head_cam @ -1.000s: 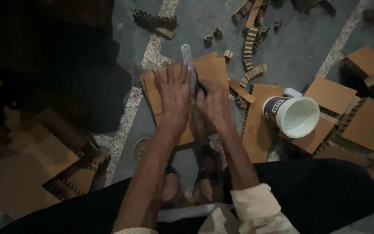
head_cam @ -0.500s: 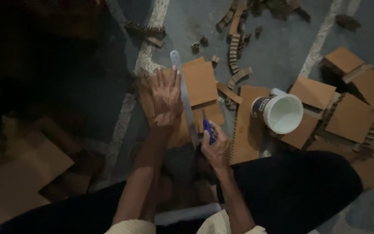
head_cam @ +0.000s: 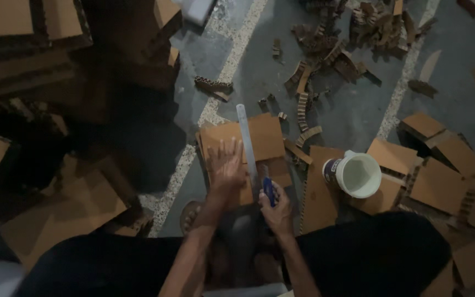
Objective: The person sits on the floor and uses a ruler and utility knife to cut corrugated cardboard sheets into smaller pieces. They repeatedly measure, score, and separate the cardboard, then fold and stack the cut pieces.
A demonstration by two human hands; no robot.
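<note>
My left hand (head_cam: 226,165) lies flat, fingers spread, on a brown cardboard sheet (head_cam: 265,135) on the floor, pressing beside a long metal ruler (head_cam: 246,137) that runs away from me across the sheet. My right hand (head_cam: 275,209) grips a blue utility knife (head_cam: 268,190) at the near end of the ruler, its tip against the cardboard next to the ruler's right edge.
A white plastic tub (head_cam: 358,174) stands to the right on more cardboard pieces (head_cam: 441,184). Corrugated strips and scraps (head_cam: 325,60) litter the grey floor farther off. Stacked cardboard (head_cam: 39,49) sits in the dark at left. My sandalled foot (head_cam: 191,216) is under the sheet's near edge.
My right hand came off the ruler, drew back toward me and now holds the blue knife at the ruler's near end. My left hand stays pressed on the cardboard.
</note>
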